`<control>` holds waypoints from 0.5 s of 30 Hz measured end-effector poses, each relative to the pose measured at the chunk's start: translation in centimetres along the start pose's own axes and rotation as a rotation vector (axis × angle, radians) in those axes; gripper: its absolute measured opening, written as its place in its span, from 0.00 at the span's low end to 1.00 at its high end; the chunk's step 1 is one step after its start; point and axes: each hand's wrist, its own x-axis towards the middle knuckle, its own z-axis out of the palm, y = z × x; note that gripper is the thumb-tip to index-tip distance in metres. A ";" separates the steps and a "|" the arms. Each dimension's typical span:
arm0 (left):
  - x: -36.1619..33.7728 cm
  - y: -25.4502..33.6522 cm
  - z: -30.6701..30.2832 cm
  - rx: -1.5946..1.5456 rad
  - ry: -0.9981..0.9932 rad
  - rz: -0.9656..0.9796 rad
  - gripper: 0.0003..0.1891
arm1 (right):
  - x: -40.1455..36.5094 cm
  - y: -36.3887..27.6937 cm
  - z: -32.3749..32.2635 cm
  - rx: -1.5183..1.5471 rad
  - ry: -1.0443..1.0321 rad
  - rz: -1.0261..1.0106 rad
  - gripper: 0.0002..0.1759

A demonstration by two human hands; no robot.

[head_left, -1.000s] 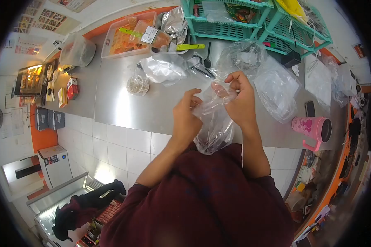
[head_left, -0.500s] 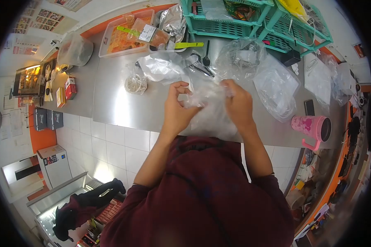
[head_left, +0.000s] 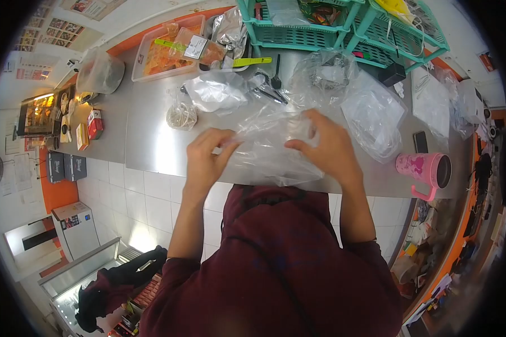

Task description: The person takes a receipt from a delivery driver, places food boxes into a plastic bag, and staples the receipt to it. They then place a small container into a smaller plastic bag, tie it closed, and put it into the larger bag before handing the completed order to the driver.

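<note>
A clear plastic bag (head_left: 270,154) lies spread and crinkled between my hands at the front of the steel table. My left hand (head_left: 208,160) pinches its left edge between thumb and fingers. On the other side, my right hand (head_left: 331,149) rests at the bag with thumb and index finger apart, the thumb pointing inward over the plastic. Beyond the bag lie a crumpled silvery-white bag (head_left: 216,90) and black utensils (head_left: 270,90). A small knotted clear bag with pale contents (head_left: 181,116) sits to the left of these.
Green plastic racks (head_left: 298,36) stand at the back, beside a tub of orange food packs (head_left: 168,50). More clear bags (head_left: 374,115) lie on the right, near a phone (head_left: 420,142) and a pink tumbler (head_left: 424,170). Another person (head_left: 115,286) is at the lower left.
My hands have moved apart, the left one outward and slightly down. The plastic bag, bunched up before, is now spread wider between them.
</note>
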 end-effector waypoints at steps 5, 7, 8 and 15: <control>-0.6 2.1 2.9 -0.706 0.075 -0.465 0.06 | -1.1 -0.3 1.4 -0.098 -0.071 -0.080 0.20; -0.5 2.7 2.6 -1.258 0.237 -0.638 0.07 | -0.9 0.4 1.1 0.049 -0.221 0.095 0.25; -0.5 2.9 2.5 -1.534 0.325 -0.720 0.08 | -0.9 0.9 1.0 0.123 -0.298 0.182 0.27; -2.2 0.5 0.9 -0.305 0.006 -0.423 0.13 | -0.2 3.5 -0.4 0.604 0.011 0.298 0.28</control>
